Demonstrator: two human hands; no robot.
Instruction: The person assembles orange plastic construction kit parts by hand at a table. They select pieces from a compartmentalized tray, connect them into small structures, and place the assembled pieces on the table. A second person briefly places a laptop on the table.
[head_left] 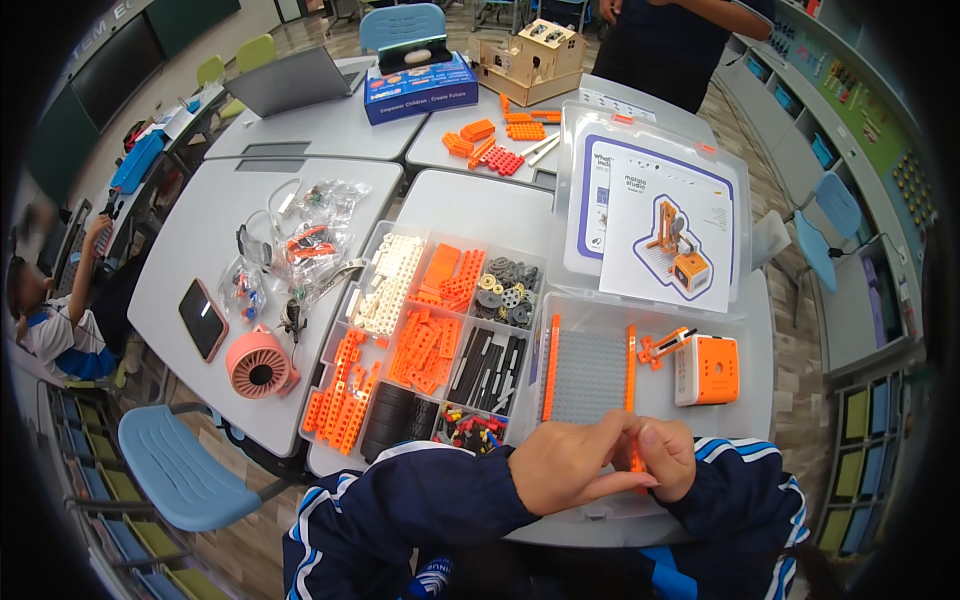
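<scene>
The person's left hand (565, 467) and right hand (671, 457) are brought together at the tray's near edge, fingers curled and thumbs close. An orange piece (637, 460) shows between them; the fingers hide much of it, so one cannot tell which hand, if either, pinches it. Just beyond, in the clear tray (695, 424), lies a grey plate (590, 372) with an orange beam (551, 368) along each side. Right of it sit an orange arm (660, 346) and an orange-and-white box (709, 370). To the left are sorted orange parts (425, 347), gears (507, 293) and black rods (487, 368); a fan (258, 367) and phone (203, 320) lie farther left.
</scene>
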